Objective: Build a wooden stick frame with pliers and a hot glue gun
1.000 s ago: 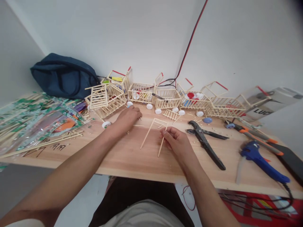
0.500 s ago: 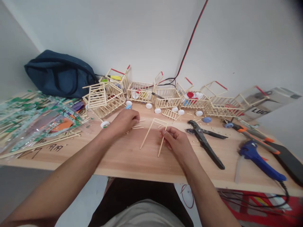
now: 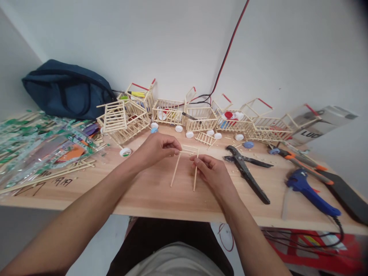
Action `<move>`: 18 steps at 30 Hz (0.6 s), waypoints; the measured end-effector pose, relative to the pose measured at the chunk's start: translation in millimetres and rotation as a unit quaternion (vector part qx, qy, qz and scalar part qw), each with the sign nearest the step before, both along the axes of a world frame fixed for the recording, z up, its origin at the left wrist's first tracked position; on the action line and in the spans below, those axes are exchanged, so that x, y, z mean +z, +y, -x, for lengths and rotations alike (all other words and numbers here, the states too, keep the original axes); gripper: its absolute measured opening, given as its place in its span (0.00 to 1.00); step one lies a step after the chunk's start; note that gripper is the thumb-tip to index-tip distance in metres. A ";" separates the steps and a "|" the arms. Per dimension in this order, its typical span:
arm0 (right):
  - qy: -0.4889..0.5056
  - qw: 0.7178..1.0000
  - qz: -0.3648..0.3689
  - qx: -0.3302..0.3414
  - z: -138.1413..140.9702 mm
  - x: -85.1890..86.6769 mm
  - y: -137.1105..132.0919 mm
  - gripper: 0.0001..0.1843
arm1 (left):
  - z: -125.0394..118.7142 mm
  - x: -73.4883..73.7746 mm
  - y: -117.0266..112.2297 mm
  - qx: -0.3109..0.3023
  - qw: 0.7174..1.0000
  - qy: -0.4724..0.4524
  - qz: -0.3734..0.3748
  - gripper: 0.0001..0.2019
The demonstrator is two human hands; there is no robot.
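Observation:
A small frame of thin wooden sticks (image 3: 185, 163) lies on the wooden table (image 3: 161, 195) between my hands. My right hand (image 3: 211, 172) pinches the frame's right leg near its top. My left hand (image 3: 156, 147) is closed in a pinch on a short wooden stick at the frame's upper left corner. Both forearms reach in from the near edge.
Several stick-built carts (image 3: 201, 117) with bottle-cap wheels line the wall. A dark blue bag (image 3: 66, 90) and plastic packets of sticks (image 3: 43, 147) sit at the left. Black cutters (image 3: 245, 170), orange-handled pliers (image 3: 299, 159), a blue glue gun (image 3: 312, 193) and a red cable (image 3: 227, 57) are at the right.
My left hand has come back from the loose sticks near the carts to the frame's upper left corner, bringing a short stick. My right hand has stayed on the frame's right leg.

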State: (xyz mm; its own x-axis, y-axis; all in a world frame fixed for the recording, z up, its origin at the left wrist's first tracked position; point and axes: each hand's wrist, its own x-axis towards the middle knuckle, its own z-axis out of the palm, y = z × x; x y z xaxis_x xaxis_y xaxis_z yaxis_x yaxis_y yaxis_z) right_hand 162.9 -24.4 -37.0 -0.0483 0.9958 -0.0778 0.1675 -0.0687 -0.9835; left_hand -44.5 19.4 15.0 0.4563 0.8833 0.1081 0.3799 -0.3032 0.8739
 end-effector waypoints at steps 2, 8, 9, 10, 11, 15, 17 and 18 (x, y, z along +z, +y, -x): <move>-0.004 1.000 -0.002 -0.001 -0.1 -0.3 -0.2 0.22 | -3.6 -2.3 -2.2 0.018 0.999 0.013 -0.034 0.05; 0.000 1.000 -0.011 0.003 0.5 0.6 -0.9 0.22 | -13.1 -7.4 -8.2 0.050 0.983 0.069 -0.163 0.03; 0.001 1.000 -0.012 0.002 0.7 0.9 -1.0 0.22 | -14.4 -8.3 -8.8 0.050 0.980 0.071 -0.178 0.03; 0.002 1.000 -0.012 0.001 0.8 1.3 -1.0 0.22 | -15.5 -9.2 -9.4 0.051 0.977 0.075 -0.193 0.03; 0.002 1.000 -0.011 0.001 0.9 1.5 -1.1 0.22 | -16.4 -10.2 -9.9 0.052 0.974 0.079 -0.207 0.03; 0.005 1.000 -0.008 -0.002 0.4 1.0 -1.3 0.21 | -18.3 -13.4 -11.7 0.051 0.967 0.090 -0.234 0.03; 0.005 1.000 -0.006 -0.004 -0.2 -0.1 -1.1 0.20 | -18.5 -14.4 -12.4 0.051 0.966 0.093 -0.237 0.03; 0.005 1.000 -0.005 -0.005 -0.5 -0.7 -0.9 0.19 | -18.5 -14.7 -12.5 0.051 0.965 0.093 -0.238 0.03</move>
